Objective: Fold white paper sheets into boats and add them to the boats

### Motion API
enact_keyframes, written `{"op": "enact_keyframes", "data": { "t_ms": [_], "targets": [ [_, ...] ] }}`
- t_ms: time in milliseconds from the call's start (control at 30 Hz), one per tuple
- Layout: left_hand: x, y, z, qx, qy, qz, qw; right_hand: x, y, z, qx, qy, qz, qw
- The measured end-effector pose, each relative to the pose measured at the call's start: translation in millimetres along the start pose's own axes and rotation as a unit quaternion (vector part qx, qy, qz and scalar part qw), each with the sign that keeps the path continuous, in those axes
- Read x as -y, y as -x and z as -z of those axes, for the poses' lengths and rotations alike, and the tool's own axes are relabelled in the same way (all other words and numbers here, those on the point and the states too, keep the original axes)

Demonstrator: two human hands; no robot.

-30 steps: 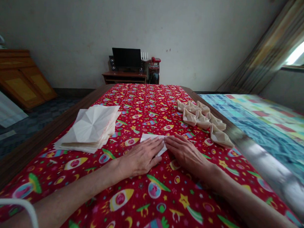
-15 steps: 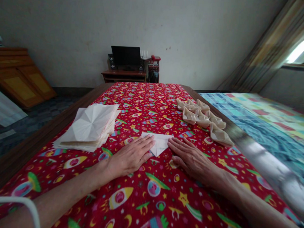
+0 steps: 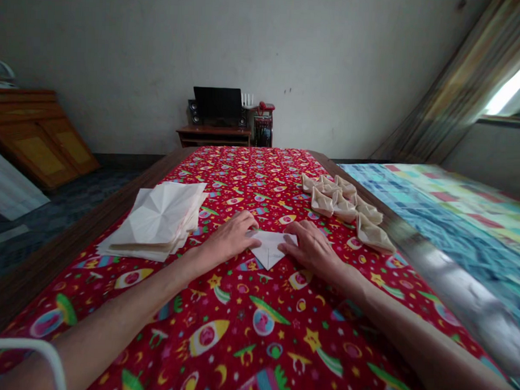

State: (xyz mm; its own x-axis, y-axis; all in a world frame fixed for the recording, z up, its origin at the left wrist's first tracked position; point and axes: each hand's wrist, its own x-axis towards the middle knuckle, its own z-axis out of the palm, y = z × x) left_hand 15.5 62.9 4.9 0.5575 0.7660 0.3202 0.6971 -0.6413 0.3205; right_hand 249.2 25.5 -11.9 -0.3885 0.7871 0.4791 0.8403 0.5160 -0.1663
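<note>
A white sheet of paper (image 3: 268, 253), folded into a triangle with its point toward me, lies on the red patterned cloth. My left hand (image 3: 230, 236) pinches its left corner, thumb on top and fingers curled round the far edge. At the right corner, my right hand (image 3: 311, 245) has the same kind of hold. Both sets of fingertips are partly hidden behind the paper's far edge. To the left sits a stack of creased paper sheets (image 3: 161, 214). Several folded paper boat shapes (image 3: 345, 205) stand in rows to the right.
The red cloth (image 3: 238, 336) covers a long wooden table (image 3: 127, 207). Beyond it are a monitor (image 3: 217, 106) on a small desk and a red telephone (image 3: 263, 106). A bed with a checked cover (image 3: 413, 194) adjoins the right side. A white cable (image 3: 37, 346) crosses the lower left corner.
My hands have gone from lying flat on the folded paper to curling round its two upper corners. Their knuckles are raised, and the view has tipped slightly upward.
</note>
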Motion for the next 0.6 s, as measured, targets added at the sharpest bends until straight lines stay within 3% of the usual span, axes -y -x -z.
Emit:
{"op": "enact_keyframes", "data": {
  "t_ms": [100,267,367,500,600],
  "targets": [
    [-1.3,-11.0,4.2,0.072,-0.005,0.052,0.996,-4.8,2.0,-2.0,-0.029,-0.031,0.001,0.999],
    [-2.8,-17.5,9.7,0.141,0.042,0.108,0.983,-9.1,-0.1,-0.2,0.017,-0.073,0.034,0.997],
    [-1.1,-17.9,8.8,0.156,0.095,0.142,0.973,-10.2,-2.8,-2.3,0.024,-0.070,0.029,0.997],
    [-1.5,-15.0,7.1,0.161,0.137,0.139,0.967,-9.4,-5.2,-1.7,0.026,-0.061,0.011,0.998],
    [-8.0,-11.9,8.6,0.112,0.136,0.117,0.977,-7.5,-8.1,6.1,0.022,-0.105,0.004,0.994]
  ]
}}
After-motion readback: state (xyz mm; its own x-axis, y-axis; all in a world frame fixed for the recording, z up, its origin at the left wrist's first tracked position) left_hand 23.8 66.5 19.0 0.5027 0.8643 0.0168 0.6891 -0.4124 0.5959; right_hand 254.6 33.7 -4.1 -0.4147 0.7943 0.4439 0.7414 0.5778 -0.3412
